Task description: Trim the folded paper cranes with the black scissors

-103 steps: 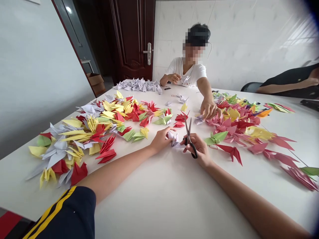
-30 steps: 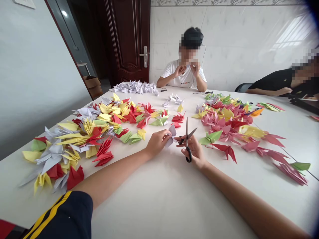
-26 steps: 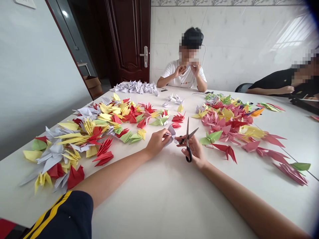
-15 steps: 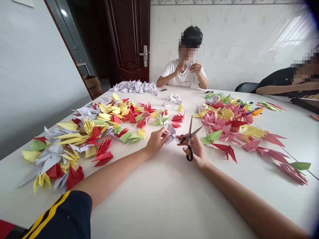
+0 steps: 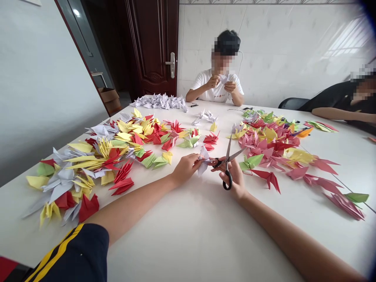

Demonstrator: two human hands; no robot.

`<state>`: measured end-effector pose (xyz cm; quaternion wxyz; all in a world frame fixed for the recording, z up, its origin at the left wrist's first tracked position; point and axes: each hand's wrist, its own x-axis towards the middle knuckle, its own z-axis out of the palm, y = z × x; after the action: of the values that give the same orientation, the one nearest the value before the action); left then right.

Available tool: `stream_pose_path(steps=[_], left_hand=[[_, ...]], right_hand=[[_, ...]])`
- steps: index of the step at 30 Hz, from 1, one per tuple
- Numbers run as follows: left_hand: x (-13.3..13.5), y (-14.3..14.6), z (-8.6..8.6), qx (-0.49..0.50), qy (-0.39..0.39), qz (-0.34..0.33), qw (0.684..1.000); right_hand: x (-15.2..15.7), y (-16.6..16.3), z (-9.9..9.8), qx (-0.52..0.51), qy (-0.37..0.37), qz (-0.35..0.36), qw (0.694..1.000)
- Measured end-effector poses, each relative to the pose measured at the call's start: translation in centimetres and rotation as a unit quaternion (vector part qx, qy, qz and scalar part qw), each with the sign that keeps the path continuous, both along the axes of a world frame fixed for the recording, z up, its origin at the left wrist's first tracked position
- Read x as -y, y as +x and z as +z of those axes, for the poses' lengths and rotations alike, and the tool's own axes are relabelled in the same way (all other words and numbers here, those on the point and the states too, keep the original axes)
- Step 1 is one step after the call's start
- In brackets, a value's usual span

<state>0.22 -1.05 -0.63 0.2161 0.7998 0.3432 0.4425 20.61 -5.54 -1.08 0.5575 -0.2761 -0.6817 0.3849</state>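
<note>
My left hand (image 5: 189,167) pinches a white origami paper crane (image 5: 203,160) just above the table, near the middle of the view. Scissors (image 5: 227,158) with black handles hang in my right hand (image 5: 235,178), their blades spread and pointing away from me. The fingertips of that hand reach to the crane's right side, and whether they grip it I cannot tell. Close beyond the crane lie red folded cranes (image 5: 210,138). A green folded crane (image 5: 252,161) sits right of the scissors.
Yellow, red, green and white cranes (image 5: 126,135) spread over the table (image 5: 176,243) on the left, pink and mixed ones (image 5: 261,145) on the right. White cranes (image 5: 160,102) are heaped at the far edge. Across sits a person (image 5: 219,84) holding white paper; another person (image 5: 343,105) leans in at right.
The white crane has turned in my fingers, its shape now narrower and more upright. My right hand and the scissors have shifted slightly right. The person opposite has lowered their hands a little.
</note>
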Motion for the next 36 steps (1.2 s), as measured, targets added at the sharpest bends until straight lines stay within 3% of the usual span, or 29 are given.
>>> stream_pose_path(steps=[12,22,32,36], left_hand=[[0.0,-0.2,-0.3,-0.077,0.009,-0.040,0.996],[0.3,0.0,-0.1,-0.062,-0.029,-0.041,0.997],[-0.6,-0.1,-0.1,0.043,-0.061,-0.023,0.997],[-0.8,-0.1,-0.1,0.131,-0.163,-0.065,0.976]], right_hand=[[-0.3,0.6,-0.3,0.144,0.062,-0.028,0.987],[-0.2,0.9,0.0,0.213,0.122,-0.052,0.968],[-0.4,0.6,-0.8,0.107,0.108,-0.035,0.988],[-0.3,0.6,-1.0,0.120,0.113,-0.040,0.986]])
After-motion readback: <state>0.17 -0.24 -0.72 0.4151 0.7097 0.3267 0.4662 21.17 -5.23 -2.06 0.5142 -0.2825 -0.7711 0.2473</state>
